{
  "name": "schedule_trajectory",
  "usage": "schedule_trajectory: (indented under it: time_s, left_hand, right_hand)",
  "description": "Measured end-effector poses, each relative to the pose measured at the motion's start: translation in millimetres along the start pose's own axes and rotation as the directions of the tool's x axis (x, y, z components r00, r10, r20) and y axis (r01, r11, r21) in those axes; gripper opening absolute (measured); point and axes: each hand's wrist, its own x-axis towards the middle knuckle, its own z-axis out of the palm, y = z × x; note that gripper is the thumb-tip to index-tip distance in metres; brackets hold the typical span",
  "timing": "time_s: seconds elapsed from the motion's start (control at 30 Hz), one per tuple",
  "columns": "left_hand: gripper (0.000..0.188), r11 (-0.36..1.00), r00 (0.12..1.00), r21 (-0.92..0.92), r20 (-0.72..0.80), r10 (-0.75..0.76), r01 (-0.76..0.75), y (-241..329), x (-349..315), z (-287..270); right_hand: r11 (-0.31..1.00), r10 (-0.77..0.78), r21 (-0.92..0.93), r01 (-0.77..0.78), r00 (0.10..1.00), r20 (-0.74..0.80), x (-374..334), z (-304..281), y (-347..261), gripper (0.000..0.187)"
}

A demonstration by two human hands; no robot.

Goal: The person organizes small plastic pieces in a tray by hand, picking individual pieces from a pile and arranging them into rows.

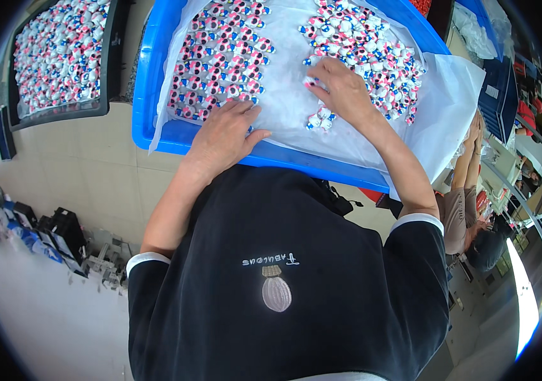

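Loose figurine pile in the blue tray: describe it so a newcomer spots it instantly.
Find the big blue tray, top centre, lined with a white sheet. On the sheet's right side, beside the right hand, lies the pile of small white, pink and blue figurines. It is jumbled, unlike the neat rows by the left hand.

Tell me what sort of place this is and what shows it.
Probably a factory workshop: a blue tray holds rows of small figures, a black tray is full of similar pieces, and another person is nearby.
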Motion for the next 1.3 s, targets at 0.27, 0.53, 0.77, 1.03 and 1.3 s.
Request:
schedule_trajectory:
  time_s: [0.27, 0.53, 0.77, 1.03, 1.3]
  left_hand:
    - [0.047, 1.0, 1.0, -0.004, -0.003, -0.013, 0.013, 1.7, 0.5, 0.0]
    - [0.047, 0.999, 1.0, -0.03, -0.013, -0.028, 0.027, -1.1, -1.5, 2.2]
    - [0.046, 0.999, 1.0, -0.043, -0.004, 0.006, -0.007, -0.4, 0.5, -0.4]
    - [0.045, 0.999, 1.0, -0.032, 0.004, -0.003, 0.003, 0.4, 0.8, 0.0]
    - [0.047, 1.0, 1.0, -0.019, 0.015, -0.024, 0.025, 1.4, 1.3, -1.4]
  right_hand:
    - [0.855, 0.363, 0.426, -0.295, 0.928, -0.085, 95.8, 20.6, -3.8, 0.031]
    - [0.949, 0.223, 0.253, -0.189, 0.968, -0.113, 64.7, -8.0, 10.4, 0.024]
    - [0.987, -0.111, -0.117, 0.111, 0.994, 0.006, 5.9, -2.2, 17.3, 0.022]
    - [0.966, -0.189, -0.191, 0.173, 0.98, -0.068, 12.8, 8.2, 10.5, 0.021]
    - [0.588, 0.519, 0.765, -0.265, 0.848, -0.105, 92.7, 22.4, 21.7, 0.022]
